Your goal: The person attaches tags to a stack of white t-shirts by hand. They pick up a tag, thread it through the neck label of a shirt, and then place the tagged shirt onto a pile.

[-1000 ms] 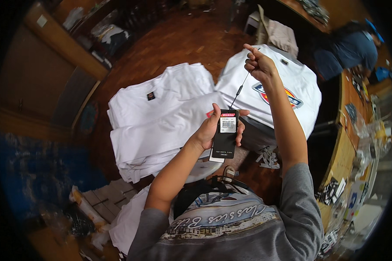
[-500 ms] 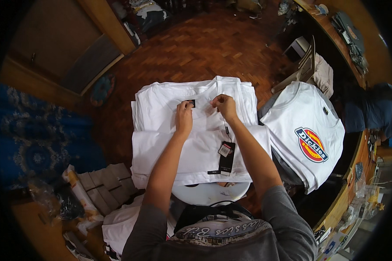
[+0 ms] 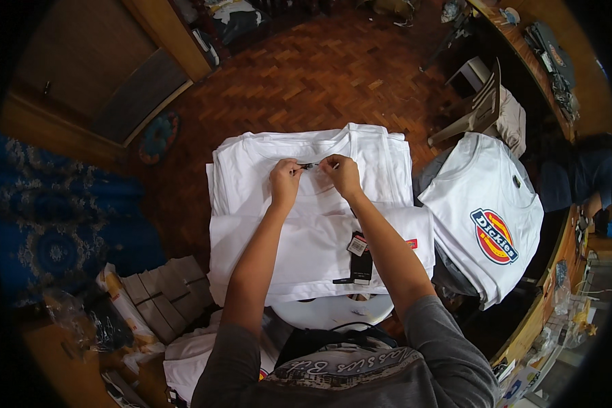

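A white T-shirt (image 3: 265,234) lies folded on top of a stack of white shirts in front of me. Its small black neck label (image 3: 307,166) is lifted between my hands at the collar. My left hand (image 3: 285,182) pinches the label's left end. Close by on the right, my right hand (image 3: 342,178) has thumb and fingers pressed together at the label's other end; what they hold is too small to make out. A black hang tag (image 3: 362,266) with a white sticker lies on the shirt's lower part, partly beside my right forearm.
The stack rests on a white seat or stool (image 3: 333,313). To the right, a white shirt with a large printed logo (image 3: 494,234) covers another pile. A plastic chair (image 3: 479,112) stands behind it. Wrapped packages (image 3: 166,289) lie at the lower left, near a blue curtain (image 3: 54,211).
My right hand has come left to the neck label, which is now raised and turned between both hands. The view has shifted slightly, and a small red patch shows by my right forearm.
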Motion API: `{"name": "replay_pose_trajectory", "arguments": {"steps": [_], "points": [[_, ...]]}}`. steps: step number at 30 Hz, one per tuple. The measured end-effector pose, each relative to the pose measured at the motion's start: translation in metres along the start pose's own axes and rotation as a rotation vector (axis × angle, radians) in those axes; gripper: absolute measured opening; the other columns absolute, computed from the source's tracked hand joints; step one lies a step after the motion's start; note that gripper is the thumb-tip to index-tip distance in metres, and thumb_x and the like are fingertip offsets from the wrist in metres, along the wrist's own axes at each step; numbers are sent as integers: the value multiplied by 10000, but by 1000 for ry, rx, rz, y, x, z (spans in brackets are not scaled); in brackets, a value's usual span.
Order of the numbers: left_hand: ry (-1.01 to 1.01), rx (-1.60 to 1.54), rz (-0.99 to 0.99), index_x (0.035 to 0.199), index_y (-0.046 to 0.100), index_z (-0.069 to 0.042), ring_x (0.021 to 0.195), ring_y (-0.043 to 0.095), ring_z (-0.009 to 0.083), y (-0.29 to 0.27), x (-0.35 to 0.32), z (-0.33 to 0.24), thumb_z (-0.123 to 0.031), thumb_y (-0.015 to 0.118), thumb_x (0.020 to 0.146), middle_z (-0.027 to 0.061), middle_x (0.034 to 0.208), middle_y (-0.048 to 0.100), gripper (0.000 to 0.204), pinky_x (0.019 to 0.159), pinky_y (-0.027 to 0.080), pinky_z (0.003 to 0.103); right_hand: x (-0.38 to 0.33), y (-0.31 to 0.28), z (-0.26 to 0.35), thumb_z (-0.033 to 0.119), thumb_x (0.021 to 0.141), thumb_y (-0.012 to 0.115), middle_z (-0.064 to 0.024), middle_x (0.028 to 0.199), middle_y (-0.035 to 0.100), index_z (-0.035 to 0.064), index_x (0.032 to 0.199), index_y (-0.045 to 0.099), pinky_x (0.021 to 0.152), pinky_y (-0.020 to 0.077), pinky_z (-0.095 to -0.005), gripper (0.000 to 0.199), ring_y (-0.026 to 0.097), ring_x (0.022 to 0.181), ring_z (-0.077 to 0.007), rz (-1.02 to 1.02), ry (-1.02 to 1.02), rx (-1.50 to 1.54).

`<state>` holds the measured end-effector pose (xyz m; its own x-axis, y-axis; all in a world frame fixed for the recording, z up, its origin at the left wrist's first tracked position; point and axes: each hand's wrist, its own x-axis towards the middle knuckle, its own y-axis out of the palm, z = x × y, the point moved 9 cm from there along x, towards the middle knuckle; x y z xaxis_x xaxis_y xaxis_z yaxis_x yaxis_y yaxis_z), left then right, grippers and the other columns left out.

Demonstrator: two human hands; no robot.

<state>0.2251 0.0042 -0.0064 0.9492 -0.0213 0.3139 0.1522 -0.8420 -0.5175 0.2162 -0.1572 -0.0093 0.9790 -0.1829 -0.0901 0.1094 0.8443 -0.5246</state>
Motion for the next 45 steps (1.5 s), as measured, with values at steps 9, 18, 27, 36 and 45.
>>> {"name": "replay_pose_trajectory", "arguments": {"steps": [9, 18, 27, 36, 45], "points": [[-24, -53, 41, 641, 539, 25, 667, 540, 210, 2, -1, 5, 48, 627, 566, 117, 850, 568, 118, 590, 433, 269, 0, 28, 6, 208, 675, 579, -93, 656, 593, 81, 731, 623, 543, 438, -312, 146, 573, 593, -232, 18, 49, -107], [-70, -210, 74, 689, 554, 34, 684, 560, 169, 1, 0, 12, 72, 589, 593, 99, 857, 578, 108, 608, 450, 235, -22, 80, -13, 122, 781, 488, 15, 518, 437, 27, 861, 556, 375, 320, -196, 141, 375, 424, -54, 473, 249, 429], [-528, -327, 223, 814, 570, 31, 589, 553, 102, 1, -8, 50, 42, 584, 660, 77, 707, 587, 155, 553, 455, 197, -18, 82, -12, 112, 812, 453, 24, 495, 397, 34, 875, 554, 340, 261, -203, 142, 312, 383, -55, 563, 379, 517], [-16, 131, 494, 764, 586, 23, 585, 554, 111, 3, -17, 19, -27, 571, 680, 85, 664, 588, 98, 541, 439, 215, -6, 36, -23, 117, 735, 547, -63, 694, 598, 8, 850, 594, 511, 425, -213, 165, 528, 547, -112, 235, 162, 262], [-735, -538, 598, 768, 567, 2, 650, 571, 125, 27, -51, 28, -64, 579, 716, 54, 704, 570, 85, 556, 430, 192, -58, 8, -28, 95, 618, 639, -102, 663, 602, -1, 768, 611, 555, 442, -252, 180, 567, 564, -152, 129, 109, -47]]}}
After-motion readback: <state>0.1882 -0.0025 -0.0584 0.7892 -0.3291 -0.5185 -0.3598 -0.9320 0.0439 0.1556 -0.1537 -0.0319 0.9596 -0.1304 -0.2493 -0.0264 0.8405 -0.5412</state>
